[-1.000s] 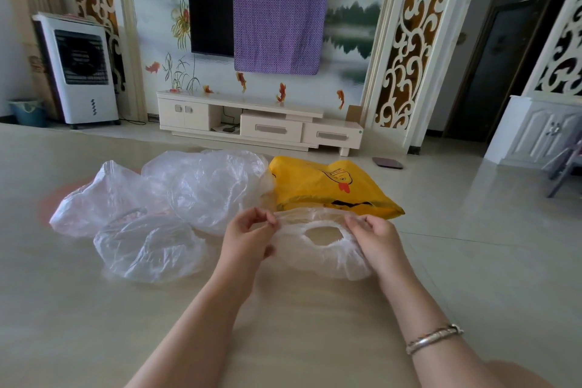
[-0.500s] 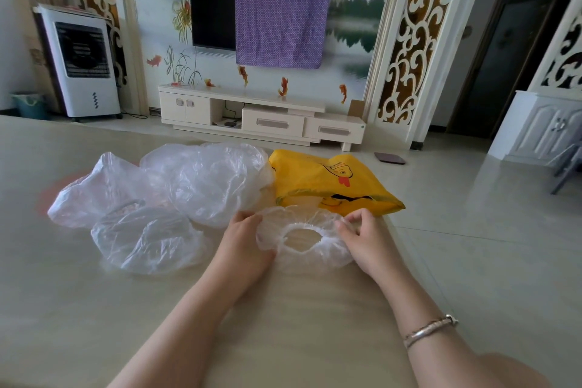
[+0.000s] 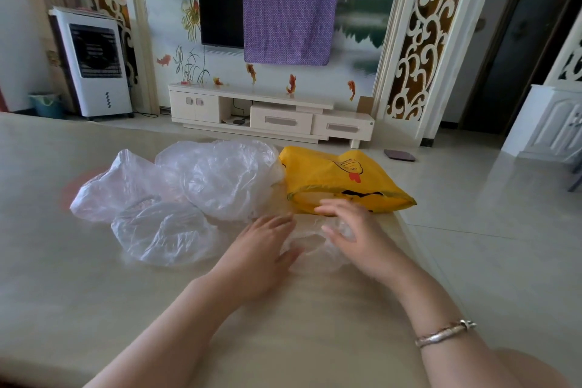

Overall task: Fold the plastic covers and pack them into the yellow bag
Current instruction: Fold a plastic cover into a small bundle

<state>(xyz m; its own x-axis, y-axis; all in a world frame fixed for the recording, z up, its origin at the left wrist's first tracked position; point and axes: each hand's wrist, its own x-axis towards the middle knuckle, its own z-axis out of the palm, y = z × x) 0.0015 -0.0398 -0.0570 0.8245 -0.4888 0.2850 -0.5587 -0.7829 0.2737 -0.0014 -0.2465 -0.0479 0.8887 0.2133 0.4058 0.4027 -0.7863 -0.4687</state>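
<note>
Flattening crinkly clear plastic cover point(image 3: 315, 253), left hand point(image 3: 264, 249) and right hand point(image 3: 356, 233) outspread.

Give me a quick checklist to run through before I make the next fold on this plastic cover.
1. Cover lying on the table: ok, the small cover lies on the table between the hands.
2. Cover flattened: cannot tell, it is crumpled and blurred.
3. Left hand steadying it: ok, straight fingers rest flat on its left edge.
4. Right hand in place: not ok, it hovers open and blurred, gripping nothing.
5. Yellow bag within reach: ok, just behind the cover; its opening cannot be judged.
6. Other covers out of the way: ok, piled to the left.
</note>
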